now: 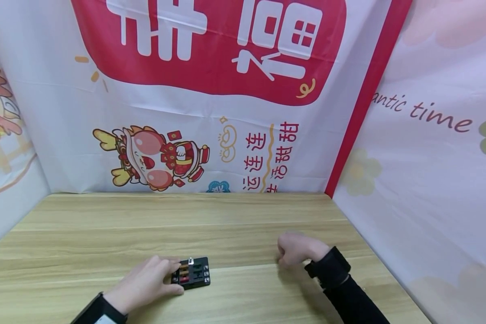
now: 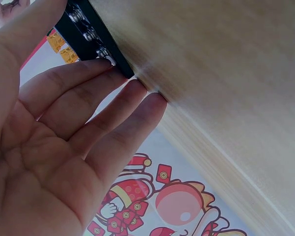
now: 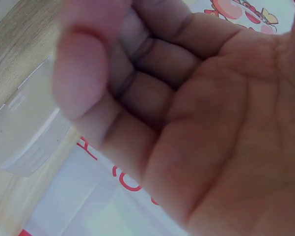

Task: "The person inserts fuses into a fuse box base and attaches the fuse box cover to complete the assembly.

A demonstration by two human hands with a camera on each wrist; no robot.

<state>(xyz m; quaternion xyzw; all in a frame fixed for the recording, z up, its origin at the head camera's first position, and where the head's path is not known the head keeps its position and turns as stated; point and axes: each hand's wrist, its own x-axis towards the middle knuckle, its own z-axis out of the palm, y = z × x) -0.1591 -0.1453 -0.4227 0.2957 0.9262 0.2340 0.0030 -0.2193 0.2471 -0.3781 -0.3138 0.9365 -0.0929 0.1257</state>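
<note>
My left hand (image 1: 150,279) holds a small black fuse block (image 1: 200,272) on the wooden table. Thumb and fingers reach around its left end, and the fingers partly cover it. Orange and red blade fuses sit in it, and a whitish one stands out at its back edge. Metal screw terminals show along its side in the left wrist view. To the right, my right hand (image 1: 297,248) has curled fingers, with nothing visible in the palm. Just beyond its fingers lies a clear plastic cover (image 3: 24,123), partly hidden; I cannot tell whether they touch it.
The light wooden table (image 1: 243,216) runs back to a white and red printed cloth (image 1: 186,108). A pale printed cloth (image 1: 441,193) closes off the right side, and another printed cloth (image 1: 8,148) the left.
</note>
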